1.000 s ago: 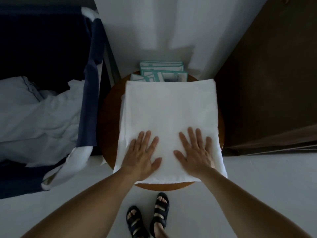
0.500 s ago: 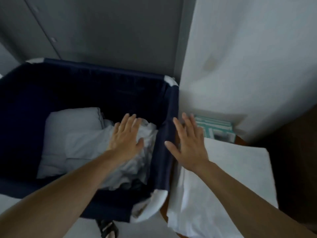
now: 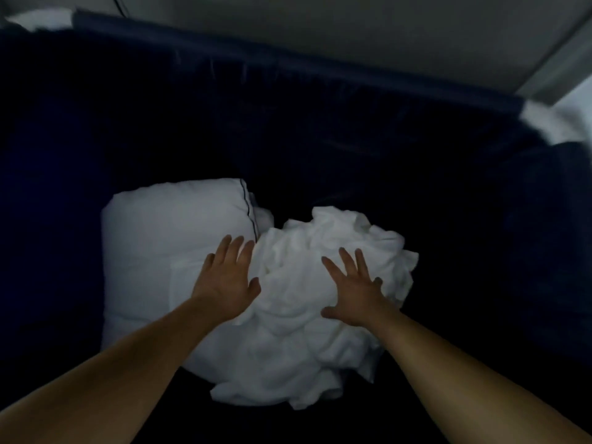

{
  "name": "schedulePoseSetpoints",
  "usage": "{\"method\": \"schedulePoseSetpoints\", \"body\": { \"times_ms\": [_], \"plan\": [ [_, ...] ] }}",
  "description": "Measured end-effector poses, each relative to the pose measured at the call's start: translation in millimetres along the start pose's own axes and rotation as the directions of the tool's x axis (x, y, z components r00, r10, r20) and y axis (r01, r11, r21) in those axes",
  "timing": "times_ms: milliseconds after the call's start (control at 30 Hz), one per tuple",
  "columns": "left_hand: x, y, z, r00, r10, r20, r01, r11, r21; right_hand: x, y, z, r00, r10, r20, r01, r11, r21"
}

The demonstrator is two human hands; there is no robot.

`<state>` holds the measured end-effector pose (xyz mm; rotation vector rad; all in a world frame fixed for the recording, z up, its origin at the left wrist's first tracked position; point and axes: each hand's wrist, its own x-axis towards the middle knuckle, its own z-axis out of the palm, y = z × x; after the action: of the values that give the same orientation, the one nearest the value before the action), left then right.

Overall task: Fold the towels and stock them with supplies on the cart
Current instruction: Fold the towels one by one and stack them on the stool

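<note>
- The person's left hand [image 3: 226, 280] is reaching forward with its fingers straight and slightly fanned, palm facing down, grasping nothing.
- The right hand [image 3: 355, 291] is doing the same a little further right, its fingers spread wide and its thumb sticking out to the left, also grasping nothing.
- Both bare forearms are coming in from the bottom corners of the view and converging toward the middle.
- A crumpled white cloth towel [image 3: 298, 341] is lying in a loose, wrinkled heap at the bottom of a deep navy-blue fabric cart bin [image 3: 288, 64].
- The heap's longer stretch is running from the person's side toward the far wall of the bin, leaning to the right at its far end. Bunched as it is, no edge or corner is pointing clearly any one way.
- The right hand is sitting over the right part of the heap, and the left hand is sitting over the line where the heap meets a plump white pillow with thin dark piping [image 3: 166, 232].
- Whether the palms are pressing on the cloth or hanging just above it cannot be told.
- The pillow is lying just left of the towel and touching it, its piped edge facing the heap.
- A pale grey wall [image 3: 352, 27] is showing beyond the bin's far rim.
</note>
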<state>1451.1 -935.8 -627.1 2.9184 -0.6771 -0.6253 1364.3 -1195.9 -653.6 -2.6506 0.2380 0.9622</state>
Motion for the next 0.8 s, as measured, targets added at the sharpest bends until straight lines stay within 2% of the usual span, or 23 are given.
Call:
{"method": "schedulePoseSetpoints", "body": {
  "times_ms": [233, 267, 333, 367, 500, 567, 667, 733, 800],
  "plan": [
    [41, -27, 69, 0.993, 0.093, 0.068, -0.088, 0.994, -0.065, 83, 4, 52, 0.971, 0.137, 0.198, -0.08, 0.959, -0.273],
    [42, -28, 75, 0.991, 0.103, 0.087, -0.097, 0.993, -0.073, 82, 4, 62, 0.977, 0.153, 0.149, -0.101, 0.945, -0.31],
    [42, -27, 81, 0.984, 0.125, 0.125, -0.115, 0.99, -0.082, 74, 2, 80, 0.989, 0.104, -0.104, -0.135, 0.925, -0.355],
    [40, -25, 81, 0.981, 0.136, 0.142, -0.126, 0.989, -0.081, 69, 1, 86, 0.978, 0.089, -0.187, -0.149, 0.929, -0.339],
    [27, -10, 63, 0.965, 0.161, 0.205, -0.144, 0.985, -0.097, 41, 1, 77, 0.996, 0.059, -0.07, -0.063, 0.996, -0.055],
    [17, 2, 45, 0.952, 0.181, 0.247, -0.149, 0.979, -0.142, 15, 4, 52, 0.988, 0.043, -0.148, -0.02, 0.988, 0.154],
    [-2, 28, 9, 0.935, 0.205, 0.289, -0.141, 0.963, -0.228, -34, 12, -2, 0.958, 0.114, -0.263, 0.004, 0.912, 0.41],
    [-16, 49, -17, 0.932, 0.213, 0.293, -0.127, 0.95, -0.285, -70, 12, -38, 0.948, 0.117, -0.297, 0.041, 0.878, 0.477],
    [-37, 77, -48, 0.944, 0.215, 0.251, -0.113, 0.924, -0.364, -113, 15, -71, 0.937, 0.051, -0.346, 0.13, 0.867, 0.481]
  ]
}}
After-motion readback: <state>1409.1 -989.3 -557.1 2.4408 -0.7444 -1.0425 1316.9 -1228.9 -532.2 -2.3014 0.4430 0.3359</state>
